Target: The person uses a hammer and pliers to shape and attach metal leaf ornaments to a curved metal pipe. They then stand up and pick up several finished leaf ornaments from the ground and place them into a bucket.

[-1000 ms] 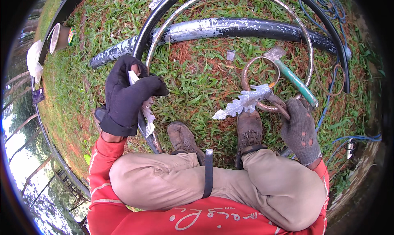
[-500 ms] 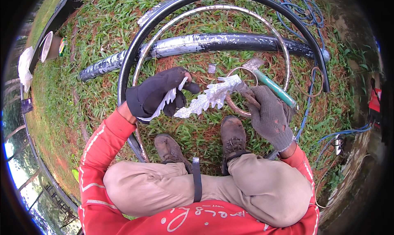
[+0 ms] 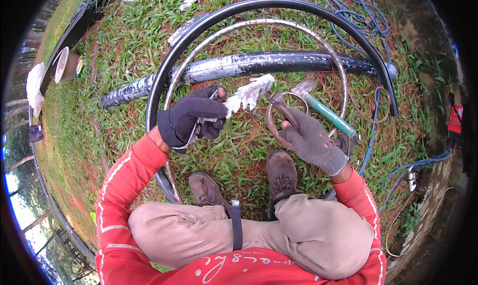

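My left hand, in a black glove, is closed on a silvery-white leaf-shaped metal piece with jagged edges. Part of the piece passes behind the fingers and shows again near the wrist. My right hand, in a worn grey glove, grips a rusty plier-like tool. Its tip is just below the leaf piece's far end, apart from it. Behind the tool is a rusty ring. Close to my right hand lies a hammer with a green handle on the grass.
A large black hoop and a thinner worn metal hoop surround the work area. A scuffed black pipe lies across the grass beyond my hands. Blue cable tangles at far right. A bucket stands far left; my boots are below.
The tool's jaws have come away from the leaf piece's end. My left hand has drawn the piece up and left; the tool has shifted slightly left.
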The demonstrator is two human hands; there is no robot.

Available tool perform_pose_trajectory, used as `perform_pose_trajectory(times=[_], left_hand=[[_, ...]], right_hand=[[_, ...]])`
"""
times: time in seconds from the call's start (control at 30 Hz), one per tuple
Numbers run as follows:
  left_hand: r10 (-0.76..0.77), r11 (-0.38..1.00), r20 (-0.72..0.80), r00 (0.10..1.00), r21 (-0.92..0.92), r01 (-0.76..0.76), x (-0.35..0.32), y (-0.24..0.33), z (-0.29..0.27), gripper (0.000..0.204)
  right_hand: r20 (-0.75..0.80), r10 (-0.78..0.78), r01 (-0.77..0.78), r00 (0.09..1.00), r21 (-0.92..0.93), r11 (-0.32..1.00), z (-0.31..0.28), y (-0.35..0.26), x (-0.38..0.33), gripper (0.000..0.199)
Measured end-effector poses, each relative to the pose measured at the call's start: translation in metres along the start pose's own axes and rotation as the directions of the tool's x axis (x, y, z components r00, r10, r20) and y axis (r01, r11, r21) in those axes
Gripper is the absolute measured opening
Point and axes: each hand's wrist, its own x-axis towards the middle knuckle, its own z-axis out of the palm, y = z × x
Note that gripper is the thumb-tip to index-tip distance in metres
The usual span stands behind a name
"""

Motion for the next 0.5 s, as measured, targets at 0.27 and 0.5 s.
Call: perform_pose_trajectory(times=[0.27,0.5], left_hand=[[-0.02,0.981,-0.001,1.0,-0.193,0.02,0.0,-0.014,0.013,0.027],[-0.014,0.985,0.058,0.998,-0.17,0.024,-0.004,-0.017,0.009,0.03]], right_hand=[[-0.093,-0.071,0.066,0.993,-0.063,0.996,0.003,-0.006,0.001,0.049],[-0.138,-0.18,0.132,0.974,-0.301,0.945,0.006,-0.008,-0.004,0.049]])
